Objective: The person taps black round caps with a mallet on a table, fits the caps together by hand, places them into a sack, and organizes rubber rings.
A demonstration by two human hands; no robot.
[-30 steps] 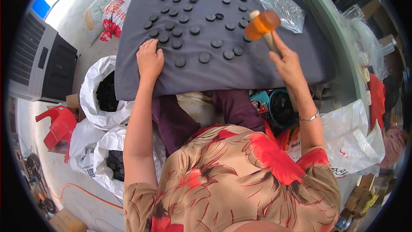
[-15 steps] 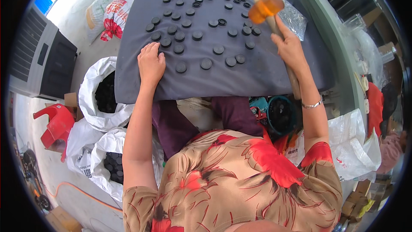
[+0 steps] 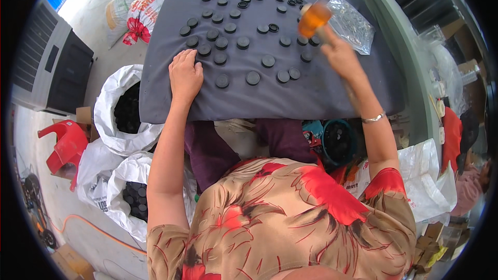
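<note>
Well, from my remote seat I see the right hand (image 3: 340, 59) closed around the handle of a mallet (image 3: 314, 21). Its amber head is blurred over the table (image 3: 244, 102), between the right-hand discs and a clear plastic bag (image 3: 353, 23); I cannot tell whether it touches a disc. A silvery bracelet (image 3: 373, 119) circles the right wrist.

I have the left hand (image 3: 187, 75) lying palm down on the table's dark grey cloth, near its left edge, fingers unclenched and close together. I see nothing gripped there, though the palm is hidden from me. Its fingertips sit just beside some black discs (image 3: 243, 42), and I cannot make out whether they touch.

The discs lie scattered across the cloth, from just ahead of the left hand toward the far end; several far ones look like open rings.

Below the table's left side I see an upper white sack (image 3: 105, 116) and a lower white sack (image 3: 115, 184), both open with black pieces inside. A teal bucket (image 3: 324, 136) stands below the near edge, toward the right, and a red stool (image 3: 67, 142) left of the sacks.
</note>
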